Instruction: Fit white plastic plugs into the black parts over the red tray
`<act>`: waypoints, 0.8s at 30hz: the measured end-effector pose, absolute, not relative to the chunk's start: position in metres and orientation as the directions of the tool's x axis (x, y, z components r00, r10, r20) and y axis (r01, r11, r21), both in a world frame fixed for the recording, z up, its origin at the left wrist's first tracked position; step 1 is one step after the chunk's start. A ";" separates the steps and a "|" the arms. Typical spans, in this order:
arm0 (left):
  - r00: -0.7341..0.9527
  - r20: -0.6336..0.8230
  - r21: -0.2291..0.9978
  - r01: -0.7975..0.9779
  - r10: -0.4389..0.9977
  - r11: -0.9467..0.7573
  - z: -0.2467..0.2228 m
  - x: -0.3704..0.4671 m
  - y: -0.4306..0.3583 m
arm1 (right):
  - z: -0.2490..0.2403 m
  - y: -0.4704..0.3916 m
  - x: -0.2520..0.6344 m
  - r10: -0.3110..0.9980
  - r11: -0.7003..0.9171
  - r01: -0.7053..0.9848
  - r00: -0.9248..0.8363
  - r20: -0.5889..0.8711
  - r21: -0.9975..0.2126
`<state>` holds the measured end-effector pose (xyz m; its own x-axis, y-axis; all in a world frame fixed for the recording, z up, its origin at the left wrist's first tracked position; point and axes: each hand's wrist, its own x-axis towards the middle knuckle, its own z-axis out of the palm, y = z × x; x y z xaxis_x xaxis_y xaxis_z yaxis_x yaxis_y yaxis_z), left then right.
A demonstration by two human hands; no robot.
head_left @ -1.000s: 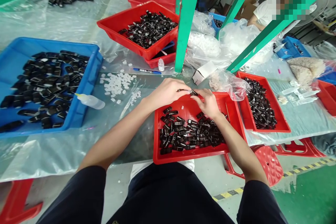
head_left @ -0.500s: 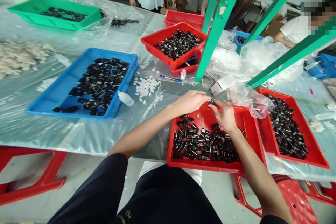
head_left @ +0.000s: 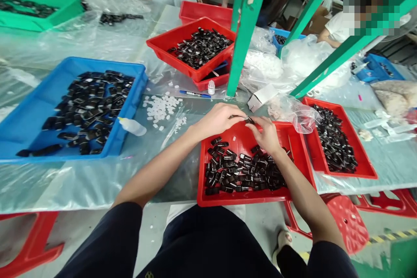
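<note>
You have a small black part (head_left: 249, 120) between your hands, above the far side of the front red tray (head_left: 300, 156). Your right hand (head_left: 267, 135) pinches it between thumb and fingers; the fingers of your left hand (head_left: 221, 118) are drawn narrow at its other end, and you cannot tell whether they grip it too. Beneath, many black parts (head_left: 228, 171) lie heaped in the tray. Left of your hands, white pieces (head_left: 162, 107) are scattered on the table (head_left: 179, 176), near a squeeze bottle (head_left: 134, 127) lying beside the blue tray (head_left: 26, 121). Beyond your hands sits a white box (head_left: 260, 97).
</note>
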<state>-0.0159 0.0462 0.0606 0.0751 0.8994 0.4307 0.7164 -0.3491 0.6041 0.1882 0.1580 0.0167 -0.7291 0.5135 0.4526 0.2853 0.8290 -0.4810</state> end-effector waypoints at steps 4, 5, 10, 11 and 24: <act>0.043 0.434 0.622 0.708 0.900 -0.334 0.060 -0.016 0.047 | 0.021 0.154 0.187 0.514 0.823 0.279 -0.738 0.437 -0.495; 0.034 0.435 0.624 0.709 0.900 -0.329 0.060 -0.016 0.047 | 0.023 0.153 0.187 0.512 0.822 0.277 -0.742 0.433 -0.498; 0.022 0.436 0.613 0.725 0.900 -0.314 0.061 -0.016 0.046 | 0.026 0.150 0.187 0.502 0.826 0.268 -0.750 0.431 -0.496; 0.023 0.435 0.609 0.729 0.900 -0.313 0.061 -0.016 0.046 | 0.025 0.150 0.188 0.498 0.830 0.264 -0.748 0.439 -0.492; 0.168 0.434 0.461 0.803 0.885 -0.379 0.081 -0.013 0.029 | 0.026 0.146 0.191 0.429 0.864 0.154 -0.721 0.544 -0.479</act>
<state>-0.0126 0.0289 0.0811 0.1681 0.8849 0.4345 0.8025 -0.3788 0.4610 0.1909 0.1462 0.0257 -0.7211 0.4293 0.5438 0.1538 0.8645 -0.4786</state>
